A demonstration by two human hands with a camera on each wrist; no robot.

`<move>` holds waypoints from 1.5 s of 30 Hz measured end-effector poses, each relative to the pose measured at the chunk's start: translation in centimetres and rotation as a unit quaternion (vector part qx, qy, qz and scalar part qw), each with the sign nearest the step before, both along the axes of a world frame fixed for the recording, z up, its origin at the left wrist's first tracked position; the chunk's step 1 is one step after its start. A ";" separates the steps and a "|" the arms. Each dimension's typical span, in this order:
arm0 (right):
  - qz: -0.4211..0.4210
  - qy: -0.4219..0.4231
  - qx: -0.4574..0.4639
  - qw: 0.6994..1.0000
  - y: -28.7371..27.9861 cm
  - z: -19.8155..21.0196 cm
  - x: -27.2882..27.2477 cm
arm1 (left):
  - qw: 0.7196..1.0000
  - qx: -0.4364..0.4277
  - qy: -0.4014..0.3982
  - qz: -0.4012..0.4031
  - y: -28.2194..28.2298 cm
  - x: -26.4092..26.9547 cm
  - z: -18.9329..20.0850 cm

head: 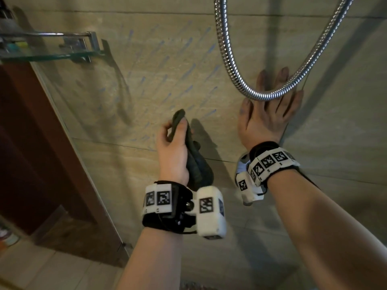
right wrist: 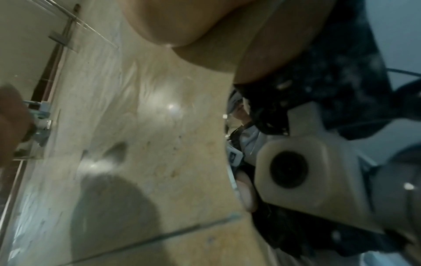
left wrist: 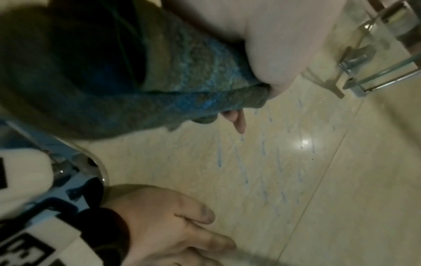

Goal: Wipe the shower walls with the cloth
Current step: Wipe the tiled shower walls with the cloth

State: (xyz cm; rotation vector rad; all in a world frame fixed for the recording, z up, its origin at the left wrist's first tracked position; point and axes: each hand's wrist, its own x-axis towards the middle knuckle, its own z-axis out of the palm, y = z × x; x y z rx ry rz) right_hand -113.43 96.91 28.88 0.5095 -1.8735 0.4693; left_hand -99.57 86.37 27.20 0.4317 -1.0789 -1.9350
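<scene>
Left hand [head: 172, 149] grip clamped on bunched cloth [head: 196, 162], held just off wall [head: 146, 80]. Right hand [head: 270, 114] grip apart, fingers spread flat on wall, behind hose [head: 230, 59].

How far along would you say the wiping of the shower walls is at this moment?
Nothing looks finished: blue streaks cover the wall tile. In hand: the left hand grips the bunched cloth just off the wall, while the right hand lies flat on the tile behind the shower hose. Left: wiping the streaks.
</scene>
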 end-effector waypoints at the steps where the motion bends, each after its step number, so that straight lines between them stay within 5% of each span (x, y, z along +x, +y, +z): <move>1: -0.001 0.006 -0.002 1.000 0.0 0.0 0.0 | 0.995 -0.086 -0.009 0.043 0.2 -0.2 0.0; 4: -0.009 0.020 0.000 1.000 0.0 -0.1 -0.2 | 0.919 -0.371 -0.041 0.128 0.9 -1.1 -0.4; 6: -0.010 0.027 -0.003 1.000 -0.1 -0.2 -0.4 | 0.812 -0.556 -0.062 0.164 1.0 -2.1 -1.3; 8: -0.007 0.030 -0.006 1.000 -0.1 -0.3 -0.5 | 0.723 -0.657 -0.107 0.186 1.3 -3.2 -2.0; 10: -0.007 0.031 -0.005 0.999 -0.1 -0.3 -0.6 | 0.691 -0.681 -0.148 0.195 1.8 -4.0 -2.2; 23: -0.003 0.049 -0.018 0.999 -0.1 -0.6 -1.0 | 0.631 -0.640 -0.332 0.286 2.7 -5.4 -3.1; 31: 0.001 0.040 -0.020 0.999 -0.1 -0.6 -1.2 | 0.657 -0.613 -0.357 0.254 4.4 -5.7 -2.1; 38: 0.009 0.041 -0.024 0.999 -0.1 -0.7 -1.2 | 0.605 -0.623 -0.421 0.261 3.1 -4.9 -2.5; 45: 0.001 0.048 -0.023 0.999 -0.1 -0.7 -1.2 | 0.666 -0.524 -0.493 0.194 2.4 -4.5 -3.5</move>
